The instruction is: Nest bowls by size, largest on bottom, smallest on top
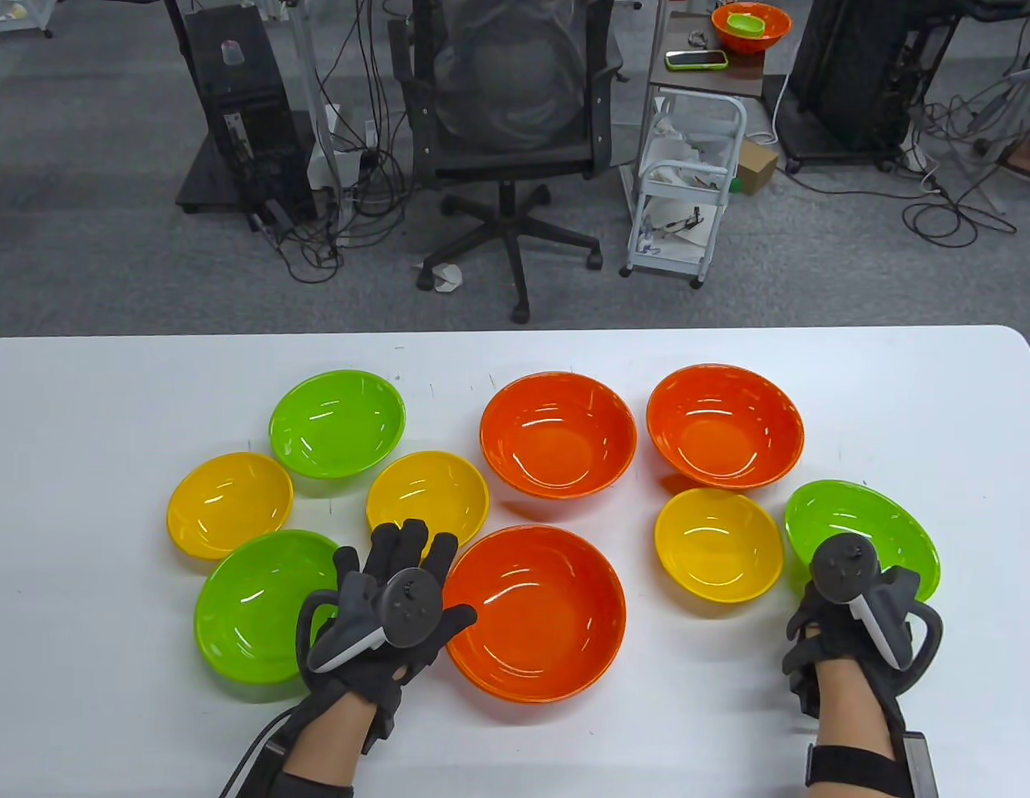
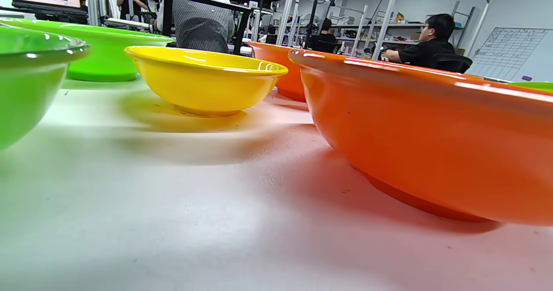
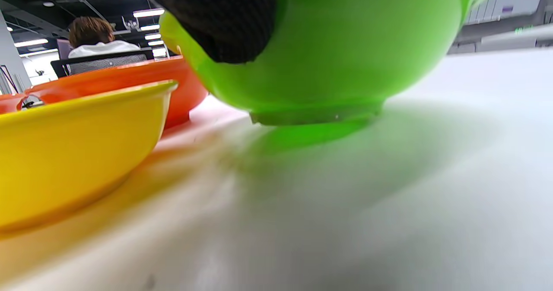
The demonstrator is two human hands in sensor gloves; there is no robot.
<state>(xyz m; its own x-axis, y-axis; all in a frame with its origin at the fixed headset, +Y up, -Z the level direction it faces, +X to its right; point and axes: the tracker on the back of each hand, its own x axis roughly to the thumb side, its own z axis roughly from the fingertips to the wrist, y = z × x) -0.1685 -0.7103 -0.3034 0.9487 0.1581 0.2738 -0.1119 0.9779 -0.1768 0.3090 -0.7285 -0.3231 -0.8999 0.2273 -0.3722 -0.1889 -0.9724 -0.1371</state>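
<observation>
Three orange bowls, three green bowls and three yellow bowls stand apart on the white table (image 1: pixel 82 399). My left hand (image 1: pixel 398 573) lies open with its fingers spread, between the near green bowl (image 1: pixel 257 607) and the near orange bowl (image 1: pixel 539 615). It holds nothing. My right hand (image 1: pixel 818 628) is at the near rim of the right green bowl (image 1: pixel 872 524). In the right wrist view a gloved finger (image 3: pixel 224 19) presses on that bowl's outer wall (image 3: pixel 345 58). The tracker hides the rest of the grip.
Two more orange bowls (image 1: pixel 558 432) (image 1: pixel 725 426) stand at the back. A yellow bowl (image 1: pixel 717 542) stands just left of my right hand, seen close in the right wrist view (image 3: pixel 65 153). Another yellow bowl (image 2: pixel 207 81) stands ahead of my left hand.
</observation>
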